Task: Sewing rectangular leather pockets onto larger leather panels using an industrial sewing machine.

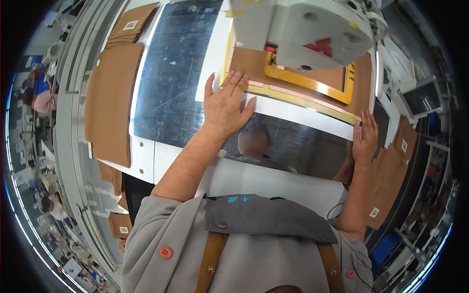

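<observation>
A brown sheet (246, 61), fabric or leather-like, lies under the machine head, with a yellow and pink strip (298, 97) along its near edge. My left hand (224, 105) rests flat at the sheet's near left corner, its fingertips on the brown surface and its thumb apart. At the near right corner, my right hand (366, 136) has its fingers stretched out along the strip's end. Neither hand grips anything. A yellow metal frame (337, 94) sits on the sheet between and beyond my hands, partly hidden by the machine head.
The white machine head (298, 39), like an industrial sewing machine, overhangs the sheet. A shiny metal plate (171, 73) covers the table's left. Stacked brown panels (112, 107) lie further left; more brown pieces (388, 176) are at right, below a screen (422, 99). People work far left.
</observation>
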A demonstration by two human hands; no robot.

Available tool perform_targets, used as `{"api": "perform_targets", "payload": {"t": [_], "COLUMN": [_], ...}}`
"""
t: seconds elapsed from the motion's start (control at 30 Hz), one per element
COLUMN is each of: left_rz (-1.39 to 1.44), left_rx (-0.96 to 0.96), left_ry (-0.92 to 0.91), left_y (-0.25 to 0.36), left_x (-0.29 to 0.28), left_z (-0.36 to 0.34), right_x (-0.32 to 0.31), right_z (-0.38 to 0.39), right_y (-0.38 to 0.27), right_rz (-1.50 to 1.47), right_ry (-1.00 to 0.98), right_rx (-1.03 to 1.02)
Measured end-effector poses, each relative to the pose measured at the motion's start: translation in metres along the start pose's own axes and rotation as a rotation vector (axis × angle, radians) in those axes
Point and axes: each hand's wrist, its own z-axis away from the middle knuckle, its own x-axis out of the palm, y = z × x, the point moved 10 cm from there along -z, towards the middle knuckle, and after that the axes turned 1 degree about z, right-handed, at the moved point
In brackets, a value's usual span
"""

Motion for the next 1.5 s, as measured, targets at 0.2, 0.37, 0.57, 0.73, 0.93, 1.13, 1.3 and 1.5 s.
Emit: {"api": "perform_targets", "payload": {"t": [0.2, 0.37, 0.57, 0.73, 0.93, 1.13, 1.3, 1.5], "left_rz": [0.024, 0.039, 0.047, 0.053, 0.060, 0.057, 0.062, 0.065], "left_rx": [-0.034, -0.034, -0.034, -0.038, -0.036, -0.035, -0.037, -0.034], "left_ry": [-0.007, -0.019, -0.022, -0.019, -0.031, -0.025, -0.027, -0.025], "left_y": [-0.0054, -0.0072, -0.0085, -0.0083, -0.0084, -0.0084, -0.0101, -0.0096], "left_x": [0.0014, 0.0043, 0.0050, 0.0050, 0.0065, 0.0048, 0.0064, 0.0045], "left_z": [0.0022, 0.0035, 0.0042, 0.0052, 0.0052, 0.0044, 0.0054, 0.0044], "right_x": [0.0023, 0.0048, 0.0066, 0.0063, 0.0062, 0.0063, 0.0052, 0.0051], "right_z": [0.0023, 0.0016, 0.0018, 0.0018, 0.0020, 0.0021, 0.0021, 0.0019], "right_y": [-0.0004, 0.0021, 0.0048, 0.0052, 0.0052, 0.0040, 0.0011, 0.0022], "right_rz": [-0.024, -0.010, -0.018, -0.010, -0.019, -0.005, -0.018, -0.009], "right_ry": [-0.013, -0.026, -0.031, -0.033, -0.037, -0.040, -0.037, -0.034], "right_rx": [-0.022, -0.024, -0.021, -0.006, 0.013, 0.011, 0.006, 0.005]}}
